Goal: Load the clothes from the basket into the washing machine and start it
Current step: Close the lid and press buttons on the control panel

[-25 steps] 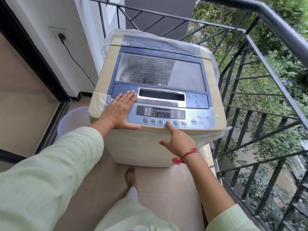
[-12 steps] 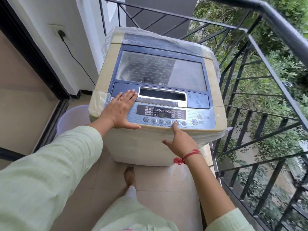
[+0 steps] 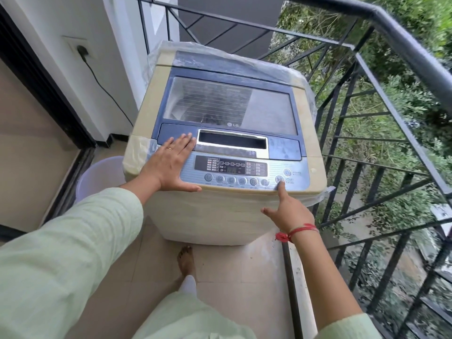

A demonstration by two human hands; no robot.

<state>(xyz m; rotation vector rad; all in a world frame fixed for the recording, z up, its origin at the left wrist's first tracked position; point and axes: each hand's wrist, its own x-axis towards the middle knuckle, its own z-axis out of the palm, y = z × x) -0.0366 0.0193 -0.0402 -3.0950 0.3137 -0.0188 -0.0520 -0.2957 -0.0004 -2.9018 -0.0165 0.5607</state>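
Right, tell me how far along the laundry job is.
Done: the washing machine lid is shut. In hand: the right hand has its forefinger on the start/pause button, while the left hand lies flat on the panel. Left: nothing shows the cycle running yet.

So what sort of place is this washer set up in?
Most likely a narrow home balcony, upstairs. A black metal railing runs along the open side with trees below it, the floor is tiled, and the washer is plugged into a wall socket beside a doorway.
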